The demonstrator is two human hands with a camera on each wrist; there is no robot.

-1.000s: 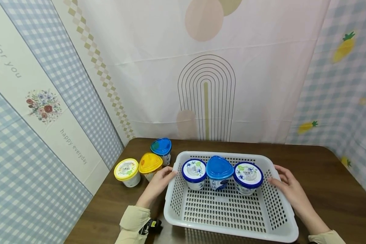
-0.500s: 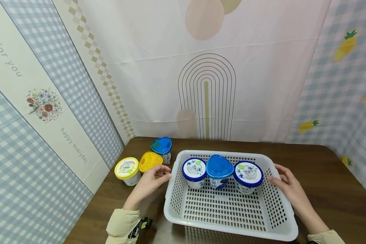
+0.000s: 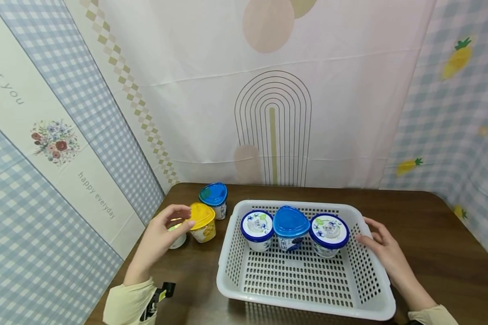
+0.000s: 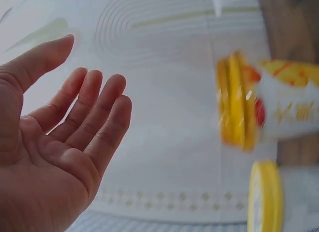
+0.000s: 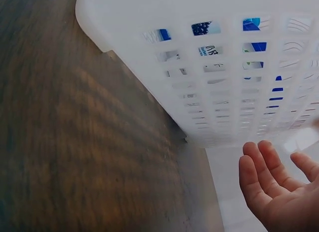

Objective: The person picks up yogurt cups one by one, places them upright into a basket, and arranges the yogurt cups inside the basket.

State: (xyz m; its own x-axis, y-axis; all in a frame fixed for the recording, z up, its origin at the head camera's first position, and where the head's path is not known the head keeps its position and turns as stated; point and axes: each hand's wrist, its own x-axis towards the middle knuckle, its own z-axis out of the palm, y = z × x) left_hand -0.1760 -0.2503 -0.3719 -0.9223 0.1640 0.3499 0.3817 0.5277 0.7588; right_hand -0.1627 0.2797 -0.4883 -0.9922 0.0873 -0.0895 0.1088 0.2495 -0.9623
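My left hand (image 3: 154, 241) is raised over the table's left side, fingers loosely bent and holding nothing. Just beyond its fingertips stands a tub with a yellow three-cornered lid (image 3: 204, 221). Behind the hand, a round yellow-lidded tub (image 3: 179, 242) is mostly hidden; its lid (image 4: 265, 197) shows in the left wrist view. My right hand (image 3: 386, 250) holds the right rim of a white perforated plastic basket (image 3: 309, 308), thumb over the edge and fingers outside. Along the basket's back sit two round blue-rimmed tubs (image 3: 257, 225) (image 3: 329, 230) flanking a tub with a blue three-cornered lid (image 3: 291, 221).
Another blue-lidded tub (image 3: 214, 196) stands at the back left of the brown wooden table (image 3: 435, 225), behind the yellow one. A printed cloth (image 3: 345, 113) hangs behind the table's far edge, with checked cloth (image 3: 44, 253) on the left.
My left hand has left the basket's left rim and moved left to the yellow-lidded tubs, now covering much of the round one. The right hand stays on the basket.
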